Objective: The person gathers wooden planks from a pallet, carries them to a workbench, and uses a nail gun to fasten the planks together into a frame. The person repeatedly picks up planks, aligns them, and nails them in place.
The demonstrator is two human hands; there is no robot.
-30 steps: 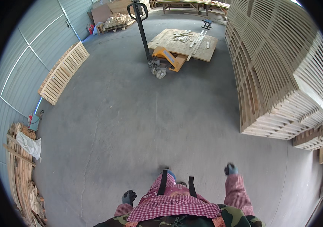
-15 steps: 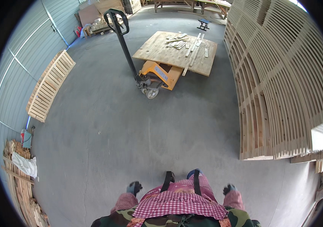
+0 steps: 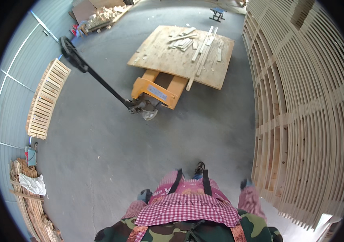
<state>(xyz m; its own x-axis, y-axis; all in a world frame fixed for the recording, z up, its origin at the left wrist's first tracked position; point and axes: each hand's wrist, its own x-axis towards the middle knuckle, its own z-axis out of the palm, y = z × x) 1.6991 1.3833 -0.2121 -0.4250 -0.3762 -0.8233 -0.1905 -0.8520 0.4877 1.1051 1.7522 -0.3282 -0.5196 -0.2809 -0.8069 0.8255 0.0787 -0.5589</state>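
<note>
While we look down from the head camera, we see a person standing on a grey concrete floor point(image 3: 99, 153), wearing a red-and-white checked apron point(image 3: 188, 211) with dark straps over a camouflage top.

At the lower left, the left hand point(image 3: 144, 195) hangs by the person's side in a dark glove. It holds nothing that we can see; it is too small and blurred for us to tell whether the fingers are spread or curled. At the lower right, the right hand point(image 3: 245, 184), also gloved, hangs near a tall stack of curved wooden slat frames point(image 3: 301, 121), which fills the right side of the view. The hand is close to the stack's lower edge, but we cannot tell whether it touches. Its grip is likewise unclear.

Ahead of the person, well apart from both hands, stands an orange pallet jack point(image 3: 155, 90). Its long black handle point(image 3: 91, 72) tilts toward the upper left. The jack's forks run under a flat plywood sheet point(image 3: 176, 56), and loose wooden strips point(image 3: 198, 40) lie scattered on top of that sheet.

Along the left wall, a slatted wooden panel point(image 3: 47, 101) leans against corrugated metal. Lower left, a pile of scrap timber point(image 3: 30, 201) lies with a pale cloth on it.
</note>
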